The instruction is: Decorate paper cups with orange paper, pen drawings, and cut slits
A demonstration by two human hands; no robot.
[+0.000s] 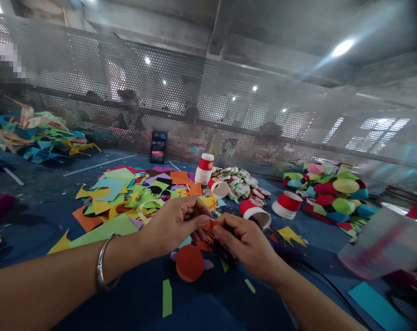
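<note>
My left hand [181, 223], with a silver bangle [100, 266] on its wrist, pinches a small piece of orange paper [211, 225]. From the other side, my right hand [248, 243] closes thumb and fingers on that same piece. Just below them, an orange paper disc [189, 264] lies on the blue tabletop, with bits of purple paper [208, 265] showing beside it. Partly covered by my right hand is a dark object [225, 253] whose kind I cannot make out.
Coloured paper sheets and scraps [126, 193] pile up beyond my left hand. Red-and-white paper cups [287, 204] stand or lie behind the hands. Multicoloured paper balls [339, 193], a translucent bucket [377, 239] and a black cable [332, 285] are on the right. Perforated metal panels [181, 92] stand behind.
</note>
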